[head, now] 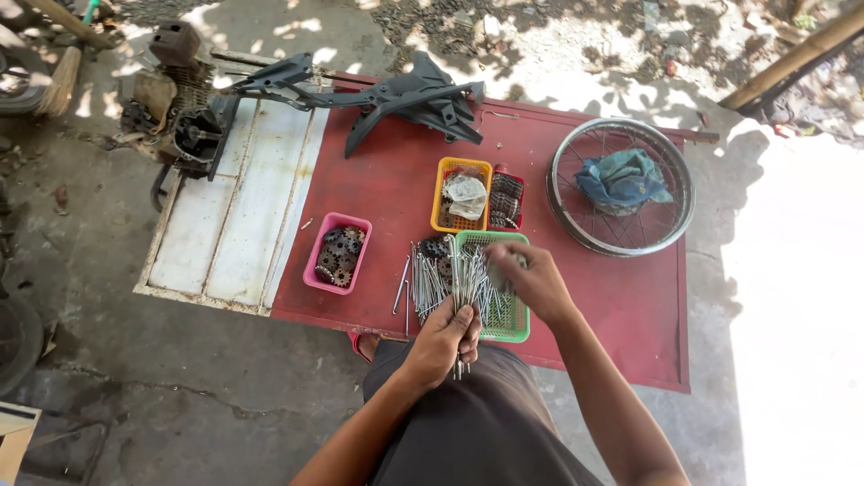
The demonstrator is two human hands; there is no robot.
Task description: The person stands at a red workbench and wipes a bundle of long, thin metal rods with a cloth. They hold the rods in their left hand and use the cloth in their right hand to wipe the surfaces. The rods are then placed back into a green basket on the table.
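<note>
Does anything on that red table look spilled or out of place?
A few thin metal spokes lie loose on the red table, left of the green plastic basket, apart from the bundle gripped in the left hand. Nothing looks damaged.

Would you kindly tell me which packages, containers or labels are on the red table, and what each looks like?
Green basket: rectangular mesh, front centre, under the right hand.
Pink basket: small, rectangular, left of the green one, holding dark sprockets.
Orange basket: rectangular mesh, behind, holding crumpled pale wrappers.
Red tray: narrow, touching the orange basket's right side.
No readable labels or screens.
</note>
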